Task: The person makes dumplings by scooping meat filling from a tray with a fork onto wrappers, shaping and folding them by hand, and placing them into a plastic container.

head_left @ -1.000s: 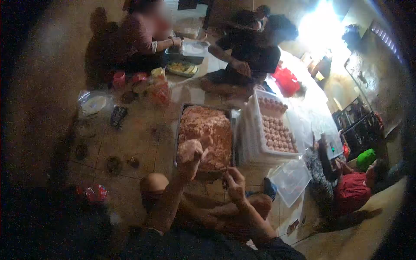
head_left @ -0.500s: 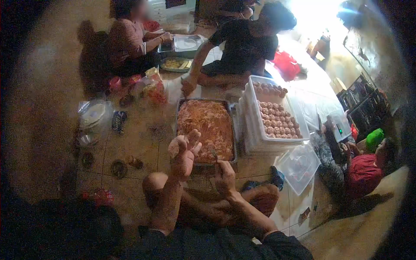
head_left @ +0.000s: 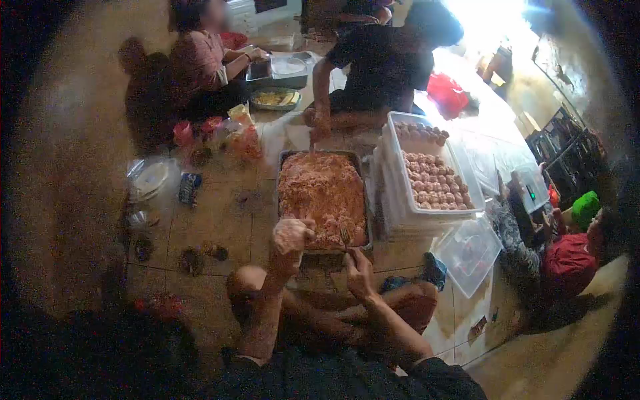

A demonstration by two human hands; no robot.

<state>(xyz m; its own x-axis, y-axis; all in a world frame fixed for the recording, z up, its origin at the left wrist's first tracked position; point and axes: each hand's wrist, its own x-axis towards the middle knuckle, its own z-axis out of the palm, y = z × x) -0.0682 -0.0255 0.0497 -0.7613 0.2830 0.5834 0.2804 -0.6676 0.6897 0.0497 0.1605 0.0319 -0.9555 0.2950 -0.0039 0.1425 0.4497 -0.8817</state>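
Left hand [head_left: 292, 239]: fingers partly curled, over the near-left corner of the metal tray [head_left: 367, 200]; cannot tell whether closed on anything. Right hand [head_left: 360, 273]: gripping a fork [head_left: 345, 236], just outside the near edge, tines over the near-right part of the ground-meat mixture [head_left: 323, 190]. Mixture lies directly ahead of both hands, tray's long axis running away from them. Left hand appears nearer the mixture. Meatballs [head_left: 433, 181] in a plastic tub [head_left: 443, 214], ahead and right of right hand.
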